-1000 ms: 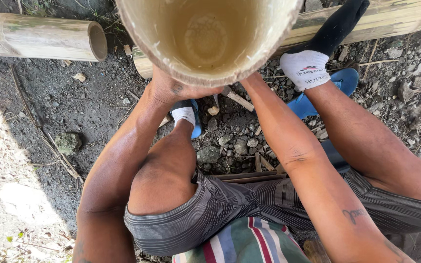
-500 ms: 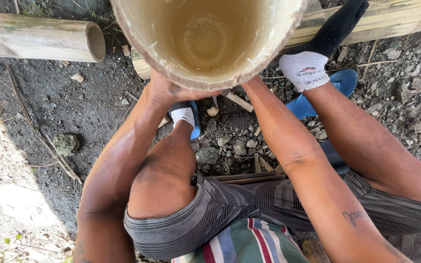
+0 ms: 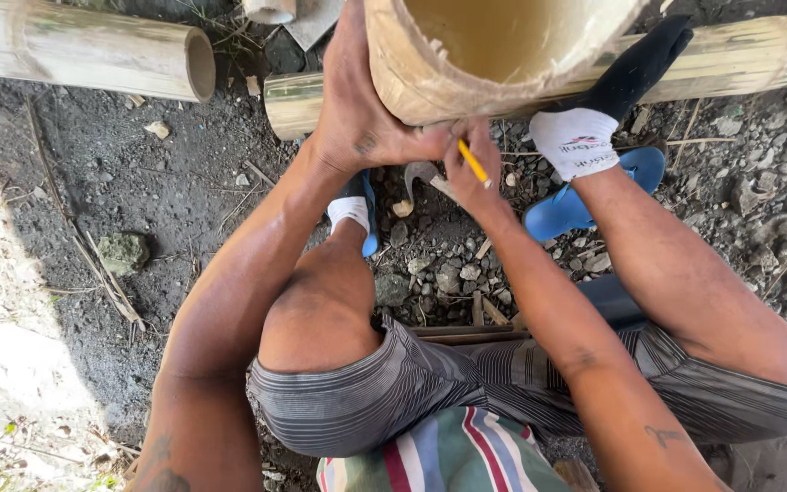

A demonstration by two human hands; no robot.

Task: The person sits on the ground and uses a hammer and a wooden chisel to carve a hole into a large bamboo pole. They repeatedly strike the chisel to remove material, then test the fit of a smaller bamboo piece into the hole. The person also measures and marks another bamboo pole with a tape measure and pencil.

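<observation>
1. A thick bamboo pole (image 3: 84, 56) lies on the ground (image 3: 111, 173) at the far left edge, its hollow cut end facing right. The ground is dark soil here, with a greenish stone (image 3: 122, 251) and thin dry twigs near the left edge.

2. The left hand (image 3: 357, 109) is spread flat against the left outer wall of the large bamboo tube (image 3: 430, 77), fingers pointing up and thumb running along the lower rim. Its grip is open and pressed to the wall, not closed around anything.

3. The large bamboo tube is at the top centre, held up off the ground between the person's knees, with its open mouth turned toward the camera. The pale inside wall is visible; its far end is out of frame.

4. Below the tube, the left foot in a white sock (image 3: 350, 211) and blue sandal rests on gravel. A small metal tool head (image 3: 423, 173) lies just right of it; its kind is hard to tell.

5. The right hand (image 3: 474, 173) pinches a yellow pencil (image 3: 474, 162) between thumb and fingers, its upper end touching the tube's lower rim.

6. Another bamboo pole (image 3: 740, 56) lies across the far edge of the ground behind the tube.

7. The right foot, in a black-and-white sock (image 3: 585, 137) on a blue sandal (image 3: 562, 214), rests against that pole. Grey stones cover the ground toward the right edge.
</observation>
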